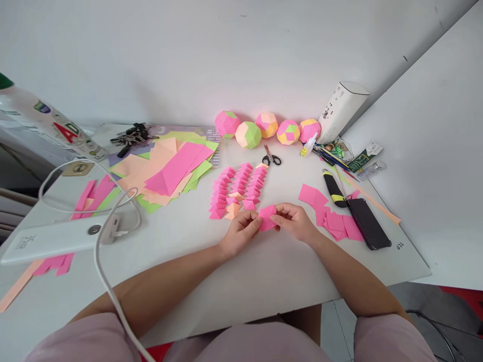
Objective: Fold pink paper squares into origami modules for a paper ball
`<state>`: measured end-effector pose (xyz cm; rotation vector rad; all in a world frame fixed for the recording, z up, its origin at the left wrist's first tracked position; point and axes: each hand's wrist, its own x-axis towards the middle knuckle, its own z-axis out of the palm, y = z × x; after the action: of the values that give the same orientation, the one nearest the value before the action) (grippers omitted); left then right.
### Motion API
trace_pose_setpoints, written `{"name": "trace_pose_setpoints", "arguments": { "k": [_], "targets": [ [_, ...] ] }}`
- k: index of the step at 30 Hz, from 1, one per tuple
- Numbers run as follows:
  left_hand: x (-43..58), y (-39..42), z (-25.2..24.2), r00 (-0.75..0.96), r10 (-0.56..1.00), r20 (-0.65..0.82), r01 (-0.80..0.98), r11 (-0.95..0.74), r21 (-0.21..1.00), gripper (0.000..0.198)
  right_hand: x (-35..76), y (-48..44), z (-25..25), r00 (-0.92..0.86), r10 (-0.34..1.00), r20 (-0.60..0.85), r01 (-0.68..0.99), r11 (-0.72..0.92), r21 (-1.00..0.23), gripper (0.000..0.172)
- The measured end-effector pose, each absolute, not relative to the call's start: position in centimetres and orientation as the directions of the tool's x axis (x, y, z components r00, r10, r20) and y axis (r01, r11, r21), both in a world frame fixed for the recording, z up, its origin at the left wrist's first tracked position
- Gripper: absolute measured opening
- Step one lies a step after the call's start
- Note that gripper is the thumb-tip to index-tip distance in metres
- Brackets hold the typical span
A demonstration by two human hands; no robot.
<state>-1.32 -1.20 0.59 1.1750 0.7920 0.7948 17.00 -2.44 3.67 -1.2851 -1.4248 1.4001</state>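
Note:
A small pink paper square [267, 218] is held up between both hands over the near part of the table. My left hand [241, 231] pinches its left edge between thumb and fingers. On the other side, my right hand [294, 220] grips the right edge, thumb on the front face. Just beyond the hands stand rows of folded pink paper pieces [241, 178], with a few peach ones among them. Loose pink paper squares [334, 221] lie scattered to the right of my right hand.
Several coloured paper balls [248, 134] line the wall behind scissors [270, 157] and a glue bottle [308, 146]. At right lie a cutter knife [334, 187] and a black phone [368, 223]. Paper sheets [169, 171], a white power bank [56, 239] and its cable [98, 251] occupy the left.

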Motion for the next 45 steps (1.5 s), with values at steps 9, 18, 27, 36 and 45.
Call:
{"name": "trace_pose_setpoints", "arguments": {
  "k": [9,18,27,36,45],
  "targets": [
    [-0.9,-1.2,0.9,0.462,0.879,-0.118,-0.228,0.247,0.942,0.031,17.1,-2.6,3.2,-0.213,0.968,-0.131,0.157,-0.098,-0.983,0.038],
    [-0.9,-1.4,0.1,0.542,0.840,-0.020,-0.228,0.170,0.959,0.026,17.0,-2.6,3.2,-0.159,0.985,-0.063,0.167,-0.036,-0.985,0.022],
    [-0.9,-1.2,0.3,0.491,0.871,-0.028,-0.215,0.152,0.965,0.030,17.1,-2.5,3.2,-0.188,0.979,-0.077,0.134,-0.052,-0.990,0.018],
    [-0.8,-1.3,0.4,0.497,0.867,-0.037,-0.219,0.167,0.961,0.030,17.0,-2.6,3.1,-0.168,0.986,-0.026,0.241,0.016,-0.970,0.018],
    [-0.8,-1.3,0.0,0.492,0.869,-0.052,-0.201,0.171,0.965,0.030,16.9,-2.7,3.3,-0.167,0.985,0.034,0.342,0.091,-0.935,0.016]
  ]
}}
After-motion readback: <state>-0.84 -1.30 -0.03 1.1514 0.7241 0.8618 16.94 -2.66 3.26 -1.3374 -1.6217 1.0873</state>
